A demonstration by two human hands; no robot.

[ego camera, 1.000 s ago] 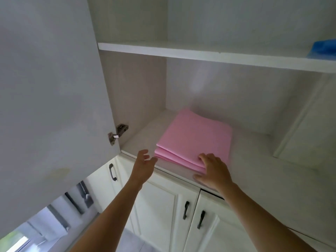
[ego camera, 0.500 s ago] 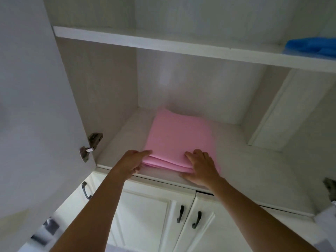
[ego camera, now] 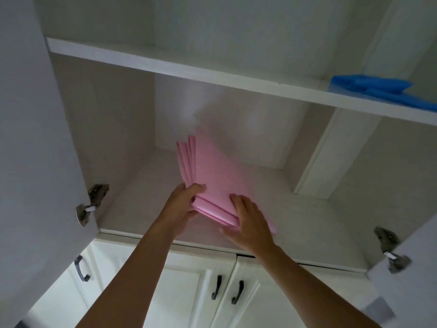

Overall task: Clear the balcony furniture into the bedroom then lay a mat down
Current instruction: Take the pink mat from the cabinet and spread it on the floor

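Note:
A folded pink mat [ego camera: 212,171] is tilted up off the lower shelf [ego camera: 295,221] of an open white cabinet, its far end raised and its layers fanning apart. My left hand [ego camera: 183,204] grips the mat's near left corner, thumb on top and fingers underneath. My right hand [ego camera: 250,223] holds the near right edge, fingers spread over the top layer and thumb below.
An upper shelf [ego camera: 189,69] spans the cabinet, with a blue folded item [ego camera: 383,91] at its right end. The cabinet doors [ego camera: 30,138] stand open on both sides, hinges [ego camera: 91,204] showing. Closed white doors with dark handles [ego camera: 227,291] lie below.
Both hands closed on the mat's near edge and lifted it; the mat went from lying flat on the shelf to tilting up with its layers spreading.

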